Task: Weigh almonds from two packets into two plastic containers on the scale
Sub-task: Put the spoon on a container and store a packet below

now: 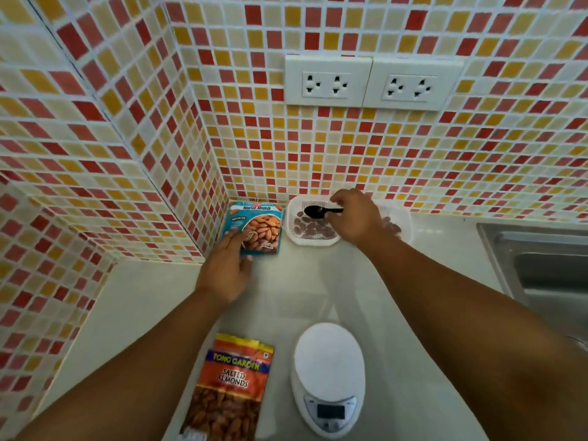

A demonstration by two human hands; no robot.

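A teal roasted almonds packet (pixel 259 222) stands in the tiled corner, and my left hand (pixel 227 265) grips its lower left edge. Beside it sits a clear plastic container (pixel 294 218) holding almonds. My right hand (pixel 354 218) holds a black spoon (pixel 318 211) over that container. A second plastic container (pixel 401 221) with almonds sits behind my right hand, mostly hidden. An orange salted almonds packet (pixel 230 389) lies flat near me. The white scale (pixel 327 374) stands to its right with nothing on its platform.
A steel sink (pixel 541 265) is set into the white counter (pixel 302 291) at the right. Two double wall sockets (pixel 372 82) hang on the mosaic tile wall above the containers. Tiled walls close in the left side and the back.
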